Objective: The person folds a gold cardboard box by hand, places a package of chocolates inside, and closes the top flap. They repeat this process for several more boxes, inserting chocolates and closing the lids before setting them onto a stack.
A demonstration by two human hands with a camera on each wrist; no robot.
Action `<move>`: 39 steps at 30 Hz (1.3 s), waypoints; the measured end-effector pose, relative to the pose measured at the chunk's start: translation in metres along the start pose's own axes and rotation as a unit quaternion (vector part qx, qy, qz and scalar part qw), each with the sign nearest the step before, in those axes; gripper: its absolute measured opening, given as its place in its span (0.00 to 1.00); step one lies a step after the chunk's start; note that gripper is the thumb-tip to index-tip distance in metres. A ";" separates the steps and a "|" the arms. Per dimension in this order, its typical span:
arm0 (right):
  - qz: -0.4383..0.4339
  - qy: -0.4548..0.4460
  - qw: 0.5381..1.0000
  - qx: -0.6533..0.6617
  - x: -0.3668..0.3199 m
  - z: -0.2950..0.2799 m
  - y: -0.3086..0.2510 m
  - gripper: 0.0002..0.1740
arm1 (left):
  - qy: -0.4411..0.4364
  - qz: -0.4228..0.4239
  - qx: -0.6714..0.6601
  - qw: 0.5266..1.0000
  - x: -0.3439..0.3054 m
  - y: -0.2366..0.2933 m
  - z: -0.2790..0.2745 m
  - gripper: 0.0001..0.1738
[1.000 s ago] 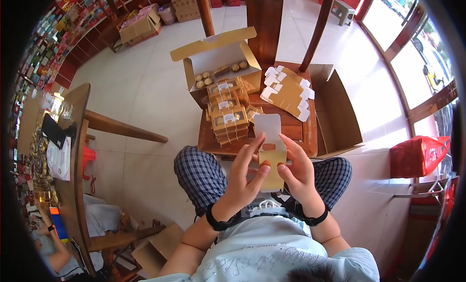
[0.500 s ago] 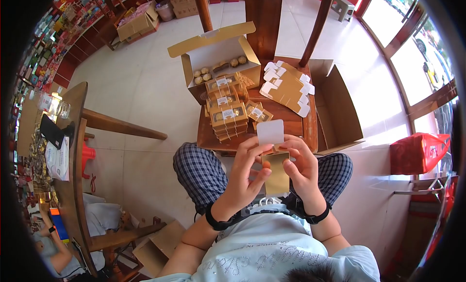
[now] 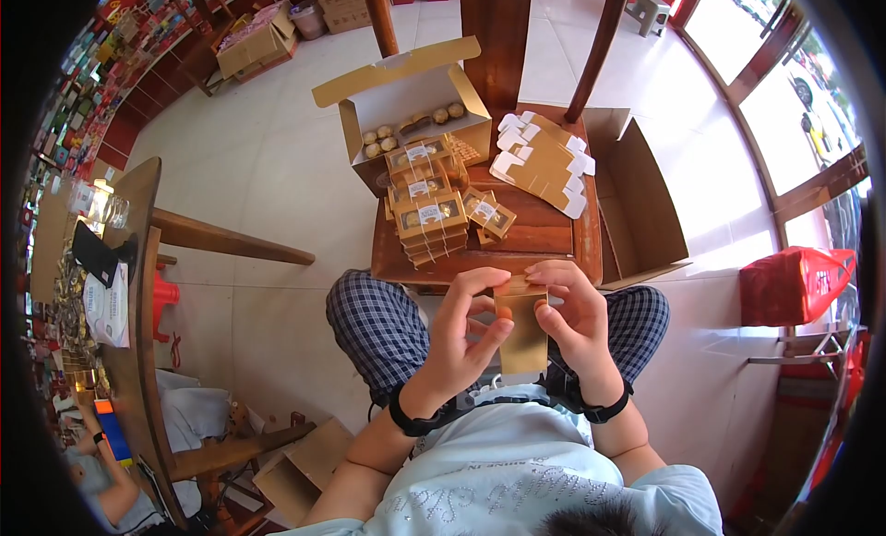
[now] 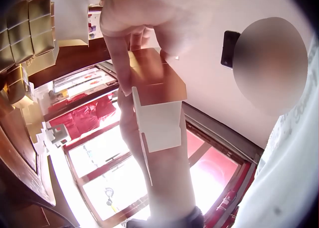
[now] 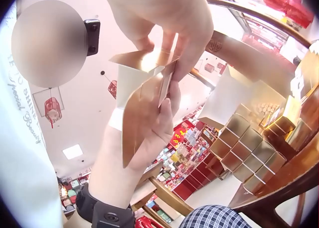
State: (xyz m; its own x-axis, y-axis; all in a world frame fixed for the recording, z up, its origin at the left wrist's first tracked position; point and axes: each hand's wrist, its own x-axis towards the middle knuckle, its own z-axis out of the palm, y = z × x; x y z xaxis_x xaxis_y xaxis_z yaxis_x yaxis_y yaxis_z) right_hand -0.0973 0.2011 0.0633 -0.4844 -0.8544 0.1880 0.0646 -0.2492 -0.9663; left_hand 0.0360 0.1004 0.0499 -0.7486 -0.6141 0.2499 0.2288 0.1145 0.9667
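A small gold folding carton (image 3: 524,342) is held between both hands over the lap. My left hand (image 3: 466,328) grips its left side, thumb on the near face and fingertips at the far top edge. On the opposite side my right hand (image 3: 577,324) pinches it the same way, fingertips meeting the left ones at the top. In the left wrist view the carton's lower end shows a white inner flap (image 4: 160,126) hanging out. A curved gold flap (image 5: 142,118) sticks down in the right wrist view.
Ahead stands a wooden chair seat (image 3: 554,250) with stacked, windowed gold boxes (image 3: 429,217), two loose small boxes beside them, and flat unfolded cartons (image 3: 544,171). Behind the stack, a large gold box (image 3: 355,153) holds round gold-wrapped pieces. A cardboard box (image 3: 646,194) stands right; a wooden table (image 3: 148,305) left.
The white-sided flap that stood up at the carton's far end has been folded down out of sight. Fingertips of both hands have come together over that end.
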 end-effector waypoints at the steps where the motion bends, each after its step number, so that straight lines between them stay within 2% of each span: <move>1: -0.003 -0.002 1.000 0.001 0.000 0.000 0.000 0.15 | -0.017 0.009 0.024 1.000 0.001 -0.001 -0.001 0.23; 5: 0.011 -0.014 1.000 -0.013 0.001 -0.003 0.001 0.14 | -0.015 0.032 0.071 0.997 0.002 0.001 -0.001 0.20; 7: 0.027 -0.024 0.999 0.005 0.002 -0.007 -0.002 0.14 | -0.021 0.068 0.164 0.984 0.003 0.004 0.000 0.18; 8: 0.042 -0.034 0.998 0.023 0.003 -0.008 -0.003 0.14 | -0.021 0.068 0.163 0.984 0.003 0.005 0.000 0.18; 11: 0.058 -0.030 0.998 -0.021 0.003 -0.015 0.004 0.15 | -0.078 0.053 0.226 0.969 0.002 0.004 0.001 0.21; 16: 0.072 -0.041 0.993 -0.090 0.007 -0.012 -0.004 0.16 | -0.081 0.057 0.218 0.971 0.003 0.003 -0.001 0.22; 18: 0.051 -0.054 0.985 -0.155 0.008 -0.013 -0.005 0.13 | -0.083 0.060 0.221 0.970 0.004 0.003 -0.001 0.23; 23: 0.071 -0.028 0.992 -0.104 0.005 -0.020 0.007 0.11 | -0.108 0.020 0.223 0.969 0.003 0.007 0.000 0.30; 33: 0.145 -0.016 0.988 -0.053 0.007 -0.019 0.001 0.06 | -0.130 0.017 0.233 0.964 0.003 0.006 -0.003 0.32; 35: 0.136 -0.015 0.988 -0.064 0.007 -0.017 0.002 0.06 | -0.127 0.039 0.243 0.961 0.003 0.005 -0.003 0.32; 37: 0.127 -0.015 0.989 -0.075 0.007 -0.017 0.004 0.06 | -0.128 0.025 0.235 0.963 0.003 0.006 -0.003 0.32; 39: 0.068 -0.043 0.986 -0.146 0.009 -0.018 0.004 0.06 | -0.129 0.011 0.227 0.965 0.004 0.006 -0.003 0.32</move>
State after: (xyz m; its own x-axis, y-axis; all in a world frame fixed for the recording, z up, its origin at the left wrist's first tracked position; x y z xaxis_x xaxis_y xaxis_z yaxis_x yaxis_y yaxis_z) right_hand -0.1173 0.2010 0.0582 -0.4113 -0.9098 0.0550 -0.1358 0.0014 -0.9907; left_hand 0.0367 0.0964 0.0566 -0.8906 -0.3986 0.2192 -0.0054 0.4911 0.8711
